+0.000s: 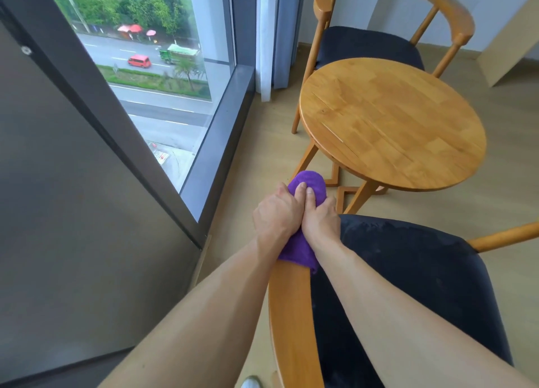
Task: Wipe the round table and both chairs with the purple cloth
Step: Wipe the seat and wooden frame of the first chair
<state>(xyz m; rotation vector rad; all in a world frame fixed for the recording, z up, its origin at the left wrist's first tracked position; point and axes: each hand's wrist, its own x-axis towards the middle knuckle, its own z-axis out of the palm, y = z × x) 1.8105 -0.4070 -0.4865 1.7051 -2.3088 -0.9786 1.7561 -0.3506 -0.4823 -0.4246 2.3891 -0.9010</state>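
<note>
Purple cloth (306,183) wraps the near chair's wooden arm (291,294), beside the round bench (390,122). Both hands, left hand (275,212) and right hand (319,217), clench it with curled fingers (309,196). Loosening either grip could probably drop it to the floor.

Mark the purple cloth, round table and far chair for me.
purple cloth (307,180): head view, bunched end beyond the thumbs.
round table (390,122): head view, middle of the bare wooden top.
far chair (364,48): head view, dark seat cushion.

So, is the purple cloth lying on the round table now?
No, both hands hold the purple cloth on the near chair's wooden armrest, apart from the round table.
</note>
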